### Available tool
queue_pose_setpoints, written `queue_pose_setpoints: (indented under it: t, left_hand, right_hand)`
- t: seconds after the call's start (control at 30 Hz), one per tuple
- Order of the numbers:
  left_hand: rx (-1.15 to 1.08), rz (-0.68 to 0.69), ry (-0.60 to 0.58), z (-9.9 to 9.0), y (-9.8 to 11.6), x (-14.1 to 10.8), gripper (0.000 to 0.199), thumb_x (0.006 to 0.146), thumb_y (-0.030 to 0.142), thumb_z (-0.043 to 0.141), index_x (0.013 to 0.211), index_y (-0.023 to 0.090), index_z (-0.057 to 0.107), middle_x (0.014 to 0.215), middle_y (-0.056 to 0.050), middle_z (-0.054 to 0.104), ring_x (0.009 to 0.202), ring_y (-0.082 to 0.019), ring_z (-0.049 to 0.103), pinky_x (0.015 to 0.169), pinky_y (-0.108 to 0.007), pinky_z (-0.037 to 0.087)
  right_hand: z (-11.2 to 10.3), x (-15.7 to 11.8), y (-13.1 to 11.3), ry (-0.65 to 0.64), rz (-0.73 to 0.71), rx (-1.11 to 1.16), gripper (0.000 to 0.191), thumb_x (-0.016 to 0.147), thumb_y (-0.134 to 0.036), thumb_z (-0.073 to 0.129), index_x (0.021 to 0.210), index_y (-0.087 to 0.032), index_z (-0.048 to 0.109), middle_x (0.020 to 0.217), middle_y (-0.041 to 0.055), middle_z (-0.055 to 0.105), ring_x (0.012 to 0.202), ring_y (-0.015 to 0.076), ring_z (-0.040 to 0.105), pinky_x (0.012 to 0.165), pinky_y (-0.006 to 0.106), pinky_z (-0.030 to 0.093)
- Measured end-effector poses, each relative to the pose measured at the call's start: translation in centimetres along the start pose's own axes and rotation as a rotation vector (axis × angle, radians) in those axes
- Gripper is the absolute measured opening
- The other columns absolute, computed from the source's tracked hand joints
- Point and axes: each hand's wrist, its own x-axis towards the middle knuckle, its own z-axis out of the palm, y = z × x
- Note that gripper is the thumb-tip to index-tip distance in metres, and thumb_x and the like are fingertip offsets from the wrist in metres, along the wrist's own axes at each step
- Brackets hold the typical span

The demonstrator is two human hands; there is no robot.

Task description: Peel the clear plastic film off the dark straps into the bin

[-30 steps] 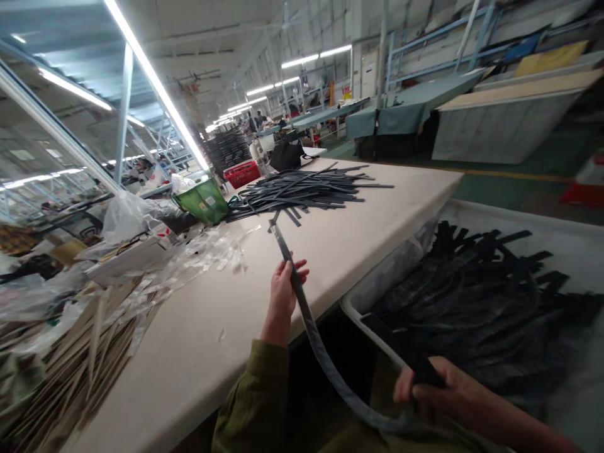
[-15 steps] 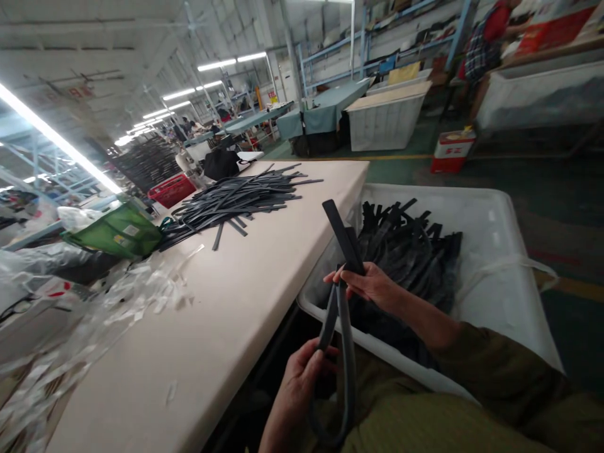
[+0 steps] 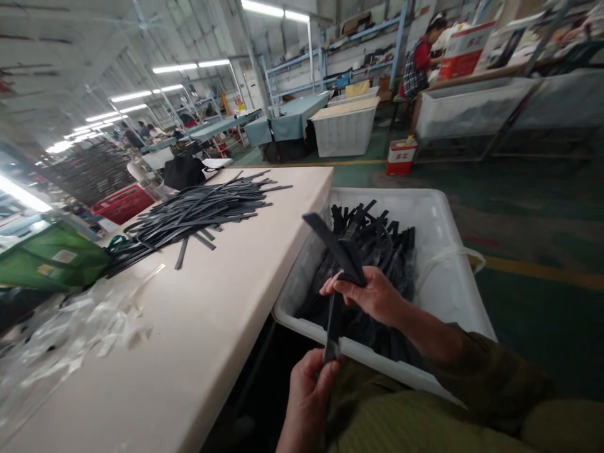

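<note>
My right hand (image 3: 365, 292) is closed around dark strips (image 3: 333, 242), whose upper ends stick up to the left above my fingers. Below it, my left hand (image 3: 311, 384) pinches the lower part of a strip, which runs nearly straight between the two hands. Under and beyond my right hand, a white plastic bin (image 3: 436, 251) holds many black strips (image 3: 377, 233). A pile of dark grey strips (image 3: 202, 207) lies on the pale table (image 3: 226, 296) at the left.
Clear plastic scraps (image 3: 94, 321) and a green basket (image 3: 56, 258) are at the left. A red crate (image 3: 123, 202) stands behind. A red and white can (image 3: 401, 157) is on the floor, and a person (image 3: 418, 66) works at the back right.
The view has turned right, so the surroundings shift left. The hanging loop of strip between my hands is no longer visible; the strip there now looks straight. Both hands keep their grip.
</note>
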Motion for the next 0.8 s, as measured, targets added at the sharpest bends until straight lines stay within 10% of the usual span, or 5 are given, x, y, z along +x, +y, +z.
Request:
queue_pose_setpoints:
  t: [0.5, 0.8]
  left_hand:
    - [-0.043, -0.039, 0.320, -1.4, -3.5, -0.7, 0.058, 0.081, 0.054, 0.068, 0.128, 0.020, 0.062, 0.130, -0.014, 0.064, 0.116, -0.028, 0.061, 0.098, -0.036, 0.048]
    - [-0.081, -0.094, 0.506, -3.5, -9.7, -2.1, 0.071, 0.071, 0.066, 0.071, 0.123, 0.018, 0.063, 0.127, -0.015, 0.067, 0.112, -0.030, 0.066, 0.097, -0.037, 0.051]
  right_hand:
    - [-9.8, 6.2, -1.6, 0.544, -0.187, -0.617, 0.043, 0.089, -0.057, 0.061, 0.090, -0.018, 0.080, 0.076, 0.0039, 0.075, 0.052, 0.0141, 0.061, 0.053, 0.025, 0.048]
    - [-13.4, 12.2, 9.6, 0.505, 0.049, -0.707, 0.048, 0.090, -0.052, 0.059, 0.113, -0.012, 0.072, 0.086, 0.0078, 0.077, 0.057, 0.0187, 0.069, 0.059, 0.029, 0.055]
